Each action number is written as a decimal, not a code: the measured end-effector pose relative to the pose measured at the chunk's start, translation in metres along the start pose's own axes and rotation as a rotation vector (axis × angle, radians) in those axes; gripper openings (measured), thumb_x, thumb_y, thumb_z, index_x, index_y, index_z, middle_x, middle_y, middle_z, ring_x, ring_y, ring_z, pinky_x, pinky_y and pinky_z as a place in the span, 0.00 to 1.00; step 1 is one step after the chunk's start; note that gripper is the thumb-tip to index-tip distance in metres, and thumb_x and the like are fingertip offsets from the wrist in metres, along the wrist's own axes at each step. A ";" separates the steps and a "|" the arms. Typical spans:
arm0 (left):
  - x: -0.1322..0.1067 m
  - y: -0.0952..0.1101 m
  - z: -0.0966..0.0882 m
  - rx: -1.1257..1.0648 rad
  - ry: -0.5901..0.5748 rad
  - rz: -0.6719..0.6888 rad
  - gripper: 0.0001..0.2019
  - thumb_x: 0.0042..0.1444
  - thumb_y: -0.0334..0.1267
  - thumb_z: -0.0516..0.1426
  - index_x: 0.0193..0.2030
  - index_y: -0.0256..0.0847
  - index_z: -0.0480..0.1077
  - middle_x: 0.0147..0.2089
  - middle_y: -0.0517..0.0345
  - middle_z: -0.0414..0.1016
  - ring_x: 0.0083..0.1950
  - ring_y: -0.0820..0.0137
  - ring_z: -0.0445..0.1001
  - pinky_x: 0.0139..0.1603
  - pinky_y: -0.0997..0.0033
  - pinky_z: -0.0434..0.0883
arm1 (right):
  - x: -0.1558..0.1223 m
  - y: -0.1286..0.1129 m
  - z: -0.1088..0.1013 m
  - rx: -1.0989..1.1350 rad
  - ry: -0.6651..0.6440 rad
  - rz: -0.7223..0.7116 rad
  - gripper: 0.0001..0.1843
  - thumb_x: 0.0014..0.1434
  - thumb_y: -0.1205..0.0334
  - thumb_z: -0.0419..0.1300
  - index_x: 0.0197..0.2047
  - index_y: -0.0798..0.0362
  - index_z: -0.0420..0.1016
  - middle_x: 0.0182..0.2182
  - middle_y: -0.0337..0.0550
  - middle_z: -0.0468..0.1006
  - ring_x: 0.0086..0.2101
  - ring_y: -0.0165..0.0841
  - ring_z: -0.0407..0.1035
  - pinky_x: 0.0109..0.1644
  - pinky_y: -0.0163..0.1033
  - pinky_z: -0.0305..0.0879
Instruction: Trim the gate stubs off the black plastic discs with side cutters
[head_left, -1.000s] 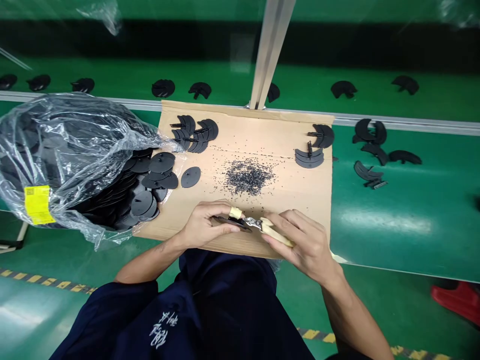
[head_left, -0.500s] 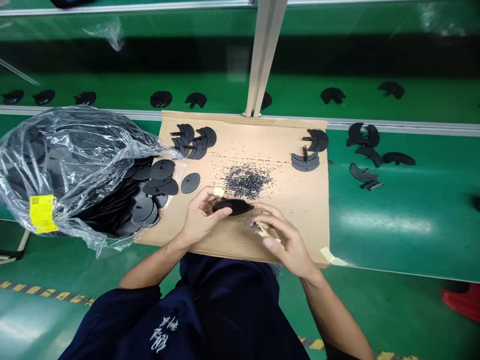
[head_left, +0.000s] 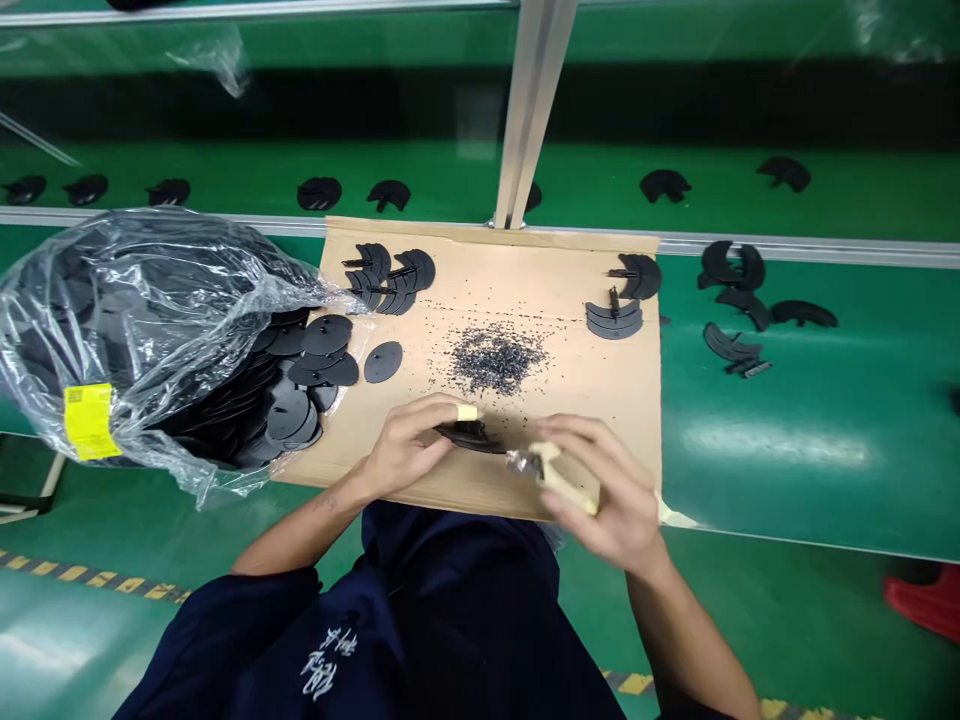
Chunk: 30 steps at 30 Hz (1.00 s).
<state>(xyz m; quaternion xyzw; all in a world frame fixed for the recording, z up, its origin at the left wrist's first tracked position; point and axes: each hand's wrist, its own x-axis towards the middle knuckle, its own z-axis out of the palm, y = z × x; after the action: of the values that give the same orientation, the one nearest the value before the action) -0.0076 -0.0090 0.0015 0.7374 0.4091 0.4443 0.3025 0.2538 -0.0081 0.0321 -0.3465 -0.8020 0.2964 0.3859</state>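
Observation:
My left hand (head_left: 409, 448) is closed on a flat black plastic disc (head_left: 471, 437), held edge-on low over a sheet of cardboard (head_left: 570, 385); one fingertip wears pale tape. My right hand (head_left: 600, 487) grips small cutters with cream handles (head_left: 559, 478), their metal jaws right beside the disc's right edge. A heap of tiny black trimmings (head_left: 496, 357) lies on the cardboard just beyond both hands.
A clear plastic bag (head_left: 142, 320) spills black discs (head_left: 311, 360) at the left. Cut black pieces (head_left: 390, 272) and more (head_left: 621, 300) lie on the cardboard's far corners, others (head_left: 739, 300) on the green bench. A metal post (head_left: 529, 110) rises behind, with parts on the green conveyor (head_left: 225, 165).
Half a second ago the disc was raised and turned flatter; now my left hand has lowered it edge-on, and my right hand has brought the cutters back beside it.

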 end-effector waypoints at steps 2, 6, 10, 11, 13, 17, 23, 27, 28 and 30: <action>0.000 0.002 0.001 -0.050 0.006 0.002 0.13 0.65 0.27 0.60 0.54 0.40 0.79 0.44 0.49 0.84 0.44 0.68 0.83 0.44 0.70 0.81 | 0.004 0.006 -0.005 -0.107 0.027 0.021 0.22 0.66 0.59 0.65 0.62 0.52 0.73 0.49 0.54 0.80 0.47 0.45 0.77 0.49 0.52 0.77; 0.002 0.006 0.002 -0.129 0.000 0.014 0.14 0.64 0.27 0.62 0.56 0.40 0.79 0.45 0.47 0.84 0.45 0.68 0.83 0.45 0.71 0.80 | 0.008 0.016 -0.005 -0.177 -0.045 -0.051 0.23 0.66 0.59 0.66 0.62 0.54 0.71 0.47 0.55 0.80 0.44 0.43 0.76 0.45 0.50 0.76; 0.003 0.007 0.001 -0.182 -0.007 0.022 0.17 0.63 0.26 0.62 0.58 0.42 0.79 0.46 0.46 0.84 0.45 0.68 0.83 0.46 0.72 0.80 | 0.009 0.019 -0.004 -0.217 -0.077 -0.105 0.26 0.66 0.58 0.66 0.64 0.53 0.69 0.48 0.55 0.80 0.45 0.44 0.76 0.45 0.50 0.75; 0.003 0.007 0.001 -0.192 -0.011 0.022 0.18 0.63 0.26 0.62 0.58 0.42 0.79 0.46 0.46 0.84 0.45 0.69 0.83 0.46 0.73 0.80 | 0.009 0.020 -0.004 -0.223 -0.086 -0.119 0.26 0.66 0.57 0.66 0.65 0.53 0.68 0.48 0.55 0.80 0.45 0.44 0.76 0.44 0.50 0.75; 0.002 0.007 0.001 -0.205 -0.017 0.015 0.19 0.63 0.25 0.62 0.59 0.43 0.79 0.46 0.47 0.84 0.46 0.69 0.83 0.46 0.73 0.80 | 0.009 0.020 -0.005 -0.229 -0.101 -0.140 0.27 0.67 0.57 0.66 0.65 0.54 0.68 0.48 0.56 0.81 0.44 0.43 0.76 0.44 0.50 0.74; 0.001 0.007 0.001 -0.216 -0.002 -0.005 0.19 0.63 0.24 0.62 0.58 0.44 0.80 0.46 0.48 0.85 0.45 0.69 0.84 0.45 0.74 0.80 | 0.011 0.019 -0.007 -0.274 -0.098 -0.168 0.25 0.68 0.58 0.65 0.64 0.56 0.68 0.47 0.56 0.81 0.43 0.42 0.75 0.42 0.47 0.73; -0.001 0.007 0.003 -0.224 0.011 0.011 0.17 0.64 0.24 0.61 0.56 0.43 0.81 0.46 0.48 0.85 0.44 0.69 0.84 0.43 0.75 0.81 | 0.012 0.011 -0.008 -0.366 -0.093 -0.192 0.23 0.69 0.59 0.63 0.64 0.55 0.69 0.44 0.52 0.82 0.40 0.39 0.73 0.40 0.44 0.71; -0.003 0.006 0.005 -0.227 0.012 0.030 0.13 0.65 0.26 0.61 0.53 0.40 0.82 0.44 0.47 0.86 0.43 0.68 0.85 0.42 0.74 0.82 | 0.013 0.006 -0.009 -0.466 -0.090 -0.229 0.17 0.70 0.60 0.62 0.59 0.57 0.72 0.40 0.50 0.83 0.36 0.37 0.72 0.38 0.43 0.69; -0.003 0.006 0.005 -0.224 0.008 0.032 0.13 0.65 0.26 0.61 0.53 0.40 0.81 0.44 0.47 0.86 0.43 0.68 0.85 0.43 0.74 0.82 | 0.013 0.006 -0.009 -0.466 -0.099 -0.228 0.17 0.70 0.60 0.63 0.58 0.57 0.73 0.39 0.50 0.83 0.35 0.37 0.72 0.37 0.42 0.68; -0.004 0.005 0.005 -0.208 0.004 0.038 0.14 0.65 0.25 0.61 0.53 0.40 0.81 0.44 0.48 0.86 0.44 0.68 0.85 0.44 0.73 0.82 | 0.012 0.008 -0.009 -0.414 -0.123 -0.205 0.17 0.69 0.59 0.64 0.58 0.56 0.73 0.39 0.49 0.83 0.34 0.36 0.72 0.37 0.41 0.69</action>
<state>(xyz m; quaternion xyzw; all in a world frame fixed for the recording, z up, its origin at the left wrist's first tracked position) -0.0024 -0.0153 0.0020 0.7086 0.3475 0.4916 0.3681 0.2582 0.0079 0.0352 -0.3162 -0.8986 0.1054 0.2853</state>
